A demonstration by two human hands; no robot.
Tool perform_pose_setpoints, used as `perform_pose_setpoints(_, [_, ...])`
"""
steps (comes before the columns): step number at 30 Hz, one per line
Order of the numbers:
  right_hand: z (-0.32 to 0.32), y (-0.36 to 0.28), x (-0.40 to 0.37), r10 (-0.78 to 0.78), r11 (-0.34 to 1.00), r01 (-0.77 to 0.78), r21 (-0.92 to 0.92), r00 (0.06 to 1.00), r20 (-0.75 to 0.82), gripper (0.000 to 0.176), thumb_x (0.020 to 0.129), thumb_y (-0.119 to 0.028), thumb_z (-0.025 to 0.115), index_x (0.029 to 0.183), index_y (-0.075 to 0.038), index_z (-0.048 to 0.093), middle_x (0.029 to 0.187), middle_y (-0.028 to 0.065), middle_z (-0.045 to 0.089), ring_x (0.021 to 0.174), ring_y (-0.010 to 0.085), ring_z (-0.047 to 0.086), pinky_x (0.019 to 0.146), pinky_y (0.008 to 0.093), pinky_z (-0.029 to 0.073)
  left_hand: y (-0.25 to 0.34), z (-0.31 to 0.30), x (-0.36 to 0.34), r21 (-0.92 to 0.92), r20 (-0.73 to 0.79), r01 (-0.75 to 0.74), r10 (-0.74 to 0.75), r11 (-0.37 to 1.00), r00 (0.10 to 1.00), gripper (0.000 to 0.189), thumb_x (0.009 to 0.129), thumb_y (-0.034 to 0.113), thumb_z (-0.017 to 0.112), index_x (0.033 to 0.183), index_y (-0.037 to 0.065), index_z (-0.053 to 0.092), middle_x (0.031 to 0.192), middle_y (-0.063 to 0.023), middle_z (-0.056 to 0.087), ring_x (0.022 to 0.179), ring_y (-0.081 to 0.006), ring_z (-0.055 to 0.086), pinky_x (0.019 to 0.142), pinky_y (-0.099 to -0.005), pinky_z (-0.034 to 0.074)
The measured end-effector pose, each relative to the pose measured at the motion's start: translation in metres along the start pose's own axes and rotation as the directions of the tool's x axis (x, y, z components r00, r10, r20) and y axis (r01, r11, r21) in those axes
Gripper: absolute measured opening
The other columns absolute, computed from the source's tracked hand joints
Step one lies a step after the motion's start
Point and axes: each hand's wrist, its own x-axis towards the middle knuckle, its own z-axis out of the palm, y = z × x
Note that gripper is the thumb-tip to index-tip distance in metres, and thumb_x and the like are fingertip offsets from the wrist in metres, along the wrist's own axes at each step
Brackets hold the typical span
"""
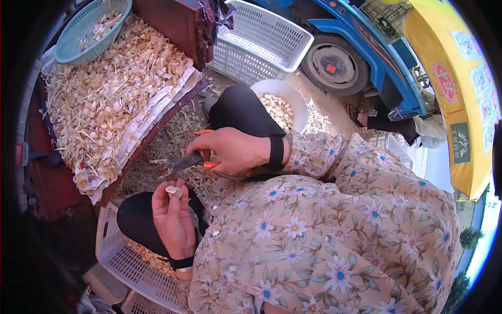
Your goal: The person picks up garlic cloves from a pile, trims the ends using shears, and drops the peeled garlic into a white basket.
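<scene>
My left hand [174, 222] is raised with a pale garlic clove [173, 191] pinched between the thumb and fingertips. Just above it in the view, my right hand [235, 150] is closed round the orange handles of a pair of scissors [183, 165]. The scissor blades point left, a short way from the clove and apart from it. Both wrists wear dark bands. A large heap of garlic cloves and dry husks [115, 89] covers the dark red table in front of me.
A teal basket [65, 44] stands on the heap. Beside my knees are a white bucket of cloves [299, 102] and a white crate holding cloves [112, 251]. Another white crate [251, 57] stands near a blue vehicle's wheel [334, 65]. A person's leg [389, 125] shows at right.
</scene>
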Motion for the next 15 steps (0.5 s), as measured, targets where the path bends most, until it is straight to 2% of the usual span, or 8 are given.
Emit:
perform_pose_setpoints(1, [0.006,-0.005,-0.002,0.079,0.996,-0.082,0.042,0.995,0.059,0.039,0.066,-0.014,0.066,0.102,-0.006,0.053,0.084,0.0096,0.057,0.077,0.0255,0.059,0.068,0.0348,0.046,-0.002,-0.006,0.003,-0.015,-0.010,-0.053,0.053,0.998,0.999,0.026,0.081,-0.003,0.055,0.106,0.000,0.047,0.105,-0.0121,0.053,0.096,-0.0203,0.054,0.090,-0.0338,0.045])
perform_pose_setpoints(4, [0.016,-0.006,-0.009,-0.218,0.962,0.211,-0.176,0.976,-0.020,0.040,0.068,-0.019,0.067,0.103,-0.008,0.052,0.081,0.0087,0.056,0.077,0.0271,0.058,0.065,0.0362,0.046,-0.003,-0.007,0.005,0.012,-0.024,-0.134,0.135,0.991,0.991,0.028,0.080,-0.005,0.055,0.106,0.001,0.046,0.104,-0.0113,0.052,0.096,-0.0195,0.054,0.089,-0.0335,0.046])
perform_pose_setpoints(5, [0.019,-0.005,-0.010,-0.213,0.958,0.204,-0.200,0.977,-0.024,0.042,0.068,-0.025,0.067,0.103,-0.009,0.051,0.080,0.0097,0.055,0.075,0.0287,0.056,0.061,0.0378,0.045,-0.003,-0.003,0.005,0.038,-0.032,-0.138,0.139,0.990,0.990,0.029,0.080,-0.006,0.055,0.106,0.001,0.046,0.104,-0.0111,0.052,0.095,-0.0193,0.054,0.089,-0.0336,0.046])
perform_pose_setpoints(11, [0.018,-0.007,-0.011,-0.150,0.955,0.153,-0.254,0.988,0.031,0.042,0.070,-0.030,0.066,0.103,-0.009,0.050,0.076,0.0100,0.054,0.074,0.0301,0.055,0.060,0.0397,0.044,-0.003,-0.004,-0.001,0.143,-0.065,-0.182,0.193,0.973,0.979,0.034,0.078,-0.008,0.056,0.109,0.000,0.043,0.102,-0.0124,0.052,0.094,-0.0198,0.055,0.087,-0.0353,0.047])
perform_pose_setpoints(15, [0.022,-0.002,-0.013,-0.175,0.955,0.178,-0.237,0.984,0.033,0.042,0.072,-0.033,0.065,0.102,-0.008,0.050,0.073,0.0099,0.054,0.074,0.0304,0.055,0.061,0.0405,0.045,-0.006,-0.007,-0.005,0.241,-0.061,-0.223,0.244,0.945,0.968,0.036,0.079,-0.008,0.054,0.111,0.000,0.042,0.104,-0.0108,0.050,0.097,-0.0183,0.053,0.089,-0.0340,0.046])
